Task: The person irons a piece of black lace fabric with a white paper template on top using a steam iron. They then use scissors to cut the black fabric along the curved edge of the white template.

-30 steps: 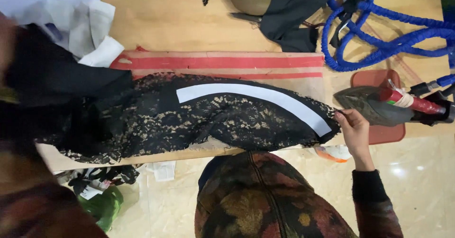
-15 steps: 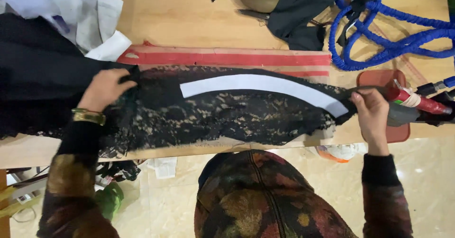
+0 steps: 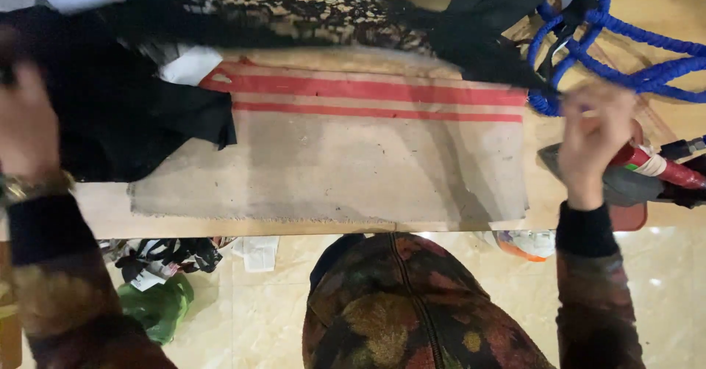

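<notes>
Lace cloth (image 3: pixel 309 9), one, gripped by left hand (image 3: pixel 26 130) and right hand (image 3: pixel 592 137), one striped mat (image 3: pixel 331 156) beneath

The tan cloth with red stripes (image 3: pixel 331 163) lies flat and bare on the table (image 3: pixel 95 215), open to reach from the near edge. At its left end a heap of black fabric (image 3: pixel 125 119) overlaps it. Black lace (image 3: pixel 309 12) hangs blurred over its far edge. Beyond its right end, blue rope (image 3: pixel 625 53) and an iron (image 3: pixel 632 181) crowd the table.
</notes>
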